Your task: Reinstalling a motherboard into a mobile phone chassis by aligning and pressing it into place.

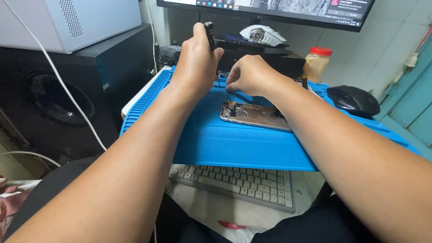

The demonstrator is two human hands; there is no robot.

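Head view | left hand (196,60) fist-wrapped around black screwdriver (209,33), upright over blue repair mat (234,144) | right hand (249,75) pinched at mat's far tray, contents hidden | opened phone (254,115) lies mid-mat, untouched | best: keep driver vertical, pressure light.

A blue ribbed work mat (234,144) covers the bench (135,96), whose white edge shows at the left. On the mat lies an opened phone body (252,114), and a black mouse (353,101) sits at its right end. A pale keyboard (234,184) lies partly under the mat's near edge.
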